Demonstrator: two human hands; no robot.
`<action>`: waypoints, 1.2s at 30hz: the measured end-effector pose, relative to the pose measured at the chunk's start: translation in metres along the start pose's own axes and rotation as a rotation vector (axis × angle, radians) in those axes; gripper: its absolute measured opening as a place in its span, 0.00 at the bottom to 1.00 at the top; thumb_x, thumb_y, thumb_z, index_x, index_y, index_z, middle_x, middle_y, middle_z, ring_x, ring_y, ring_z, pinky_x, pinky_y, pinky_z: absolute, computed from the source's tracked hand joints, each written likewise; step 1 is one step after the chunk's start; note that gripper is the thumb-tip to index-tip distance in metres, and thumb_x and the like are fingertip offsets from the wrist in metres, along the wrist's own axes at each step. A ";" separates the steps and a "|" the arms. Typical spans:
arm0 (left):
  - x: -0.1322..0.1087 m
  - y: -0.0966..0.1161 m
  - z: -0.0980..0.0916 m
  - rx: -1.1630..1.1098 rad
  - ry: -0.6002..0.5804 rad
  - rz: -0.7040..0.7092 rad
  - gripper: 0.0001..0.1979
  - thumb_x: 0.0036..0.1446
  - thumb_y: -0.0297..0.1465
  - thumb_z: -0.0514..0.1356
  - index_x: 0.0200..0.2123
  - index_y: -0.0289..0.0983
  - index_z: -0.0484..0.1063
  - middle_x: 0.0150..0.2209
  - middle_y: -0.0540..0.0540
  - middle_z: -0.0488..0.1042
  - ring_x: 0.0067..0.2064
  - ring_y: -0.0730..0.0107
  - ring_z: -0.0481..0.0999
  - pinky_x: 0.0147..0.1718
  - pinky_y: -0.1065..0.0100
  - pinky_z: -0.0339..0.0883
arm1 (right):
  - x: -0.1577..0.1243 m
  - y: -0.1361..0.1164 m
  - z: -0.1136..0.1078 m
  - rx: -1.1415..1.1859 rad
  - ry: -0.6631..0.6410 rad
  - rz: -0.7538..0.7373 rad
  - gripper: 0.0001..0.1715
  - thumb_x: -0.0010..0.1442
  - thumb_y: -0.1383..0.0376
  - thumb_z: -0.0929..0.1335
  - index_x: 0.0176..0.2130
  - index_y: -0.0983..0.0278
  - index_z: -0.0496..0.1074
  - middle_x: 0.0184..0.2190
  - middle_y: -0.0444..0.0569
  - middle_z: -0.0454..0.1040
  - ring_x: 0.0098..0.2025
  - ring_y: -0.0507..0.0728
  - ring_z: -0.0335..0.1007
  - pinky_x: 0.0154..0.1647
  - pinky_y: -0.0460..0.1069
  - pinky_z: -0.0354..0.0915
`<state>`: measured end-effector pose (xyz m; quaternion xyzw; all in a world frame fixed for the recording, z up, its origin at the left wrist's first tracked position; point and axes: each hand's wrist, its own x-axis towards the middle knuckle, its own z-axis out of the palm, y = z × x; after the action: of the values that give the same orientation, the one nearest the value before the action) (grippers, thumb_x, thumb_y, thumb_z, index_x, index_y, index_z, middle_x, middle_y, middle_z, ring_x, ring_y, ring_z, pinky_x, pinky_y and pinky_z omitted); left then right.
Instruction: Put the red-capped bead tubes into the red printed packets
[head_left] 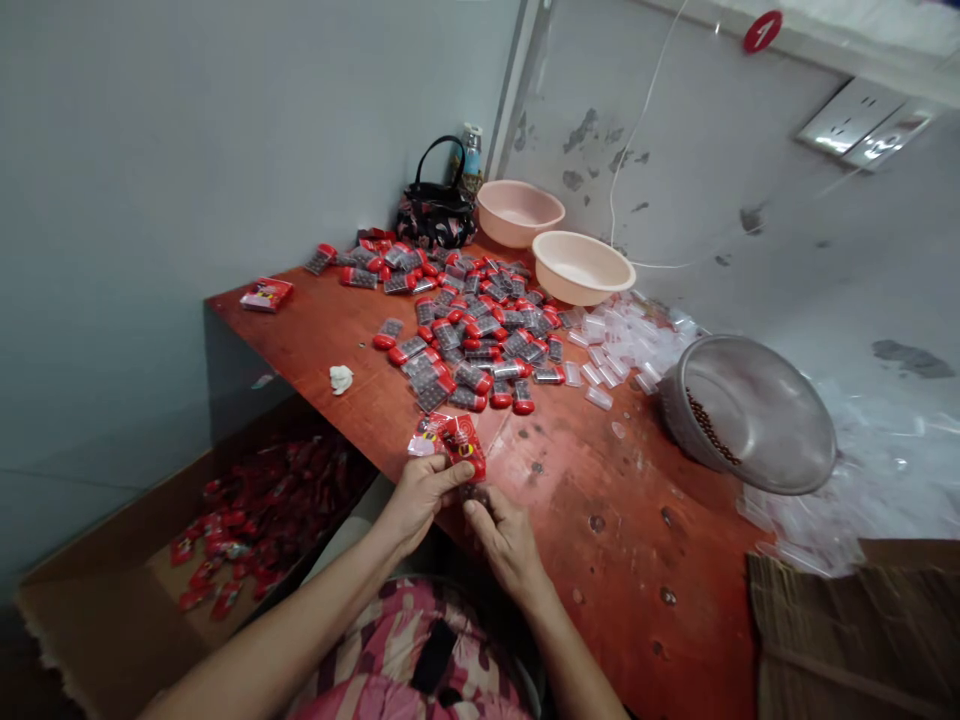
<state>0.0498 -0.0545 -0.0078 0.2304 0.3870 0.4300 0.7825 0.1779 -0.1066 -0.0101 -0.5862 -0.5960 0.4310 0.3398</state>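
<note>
My left hand [421,497] pinches a red printed packet [466,442] between thumb and fingers, over the table's near edge. Close below it, my right hand [508,537] is closed around a small case with dark balls [474,492], mostly hidden by the fingers. The case's end meets the lower end of the packet; whether it is inside cannot be made out. Just beyond my hands lies a pile of clear cases [480,325] with red ends, filled with dark balls. Another pink and red packet [424,440] shows behind the held one.
On the red table [570,560] are a grey basin [787,420] with brown balls, clear empty cases [637,335], two pale basins [517,215] [585,268], a handbag [435,215], a flat packet [266,294] and crumpled tissue [340,379]. A cardboard box [97,600] of red packets stands lower left.
</note>
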 end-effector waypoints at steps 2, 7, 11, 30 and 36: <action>-0.001 -0.001 -0.003 0.027 -0.012 0.007 0.07 0.42 0.30 0.64 0.24 0.30 0.73 0.20 0.48 0.72 0.25 0.72 0.72 0.28 0.71 0.65 | 0.000 -0.001 0.001 0.033 -0.002 0.011 0.12 0.58 0.60 0.60 0.28 0.64 0.64 0.18 0.40 0.63 0.19 0.48 0.59 0.20 0.42 0.55; -0.004 -0.002 -0.007 0.116 -0.144 -0.044 0.10 0.46 0.33 0.61 0.22 0.30 0.72 0.19 0.45 0.73 0.19 0.69 0.70 0.20 0.69 0.63 | 0.001 0.004 -0.001 0.424 -0.186 0.168 0.15 0.57 0.56 0.60 0.27 0.64 0.61 0.16 0.40 0.63 0.13 0.45 0.54 0.12 0.40 0.49; -0.007 -0.002 -0.006 0.144 -0.230 -0.102 0.12 0.49 0.35 0.58 0.23 0.30 0.71 0.17 0.43 0.73 0.19 0.64 0.72 0.19 0.65 0.64 | 0.002 0.010 0.000 0.552 -0.196 0.230 0.17 0.55 0.55 0.63 0.25 0.66 0.62 0.14 0.39 0.63 0.12 0.44 0.53 0.11 0.39 0.47; -0.009 -0.008 0.000 -0.089 0.079 0.080 0.11 0.45 0.35 0.61 0.26 0.31 0.70 0.19 0.49 0.70 0.20 0.73 0.68 0.17 0.72 0.60 | 0.001 0.006 0.027 0.563 0.116 0.258 0.15 0.56 0.56 0.62 0.26 0.64 0.61 0.15 0.39 0.65 0.11 0.44 0.53 0.09 0.39 0.51; -0.010 -0.011 -0.005 -0.147 0.097 0.076 0.09 0.44 0.32 0.63 0.27 0.30 0.71 0.23 0.46 0.72 0.21 0.73 0.70 0.21 0.71 0.64 | -0.002 0.003 0.032 0.351 0.208 0.142 0.13 0.54 0.58 0.65 0.27 0.65 0.64 0.15 0.39 0.63 0.14 0.46 0.57 0.13 0.40 0.56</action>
<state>0.0478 -0.0682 -0.0146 0.1658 0.3826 0.4973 0.7608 0.1503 -0.1128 -0.0250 -0.5999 -0.4307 0.4883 0.4650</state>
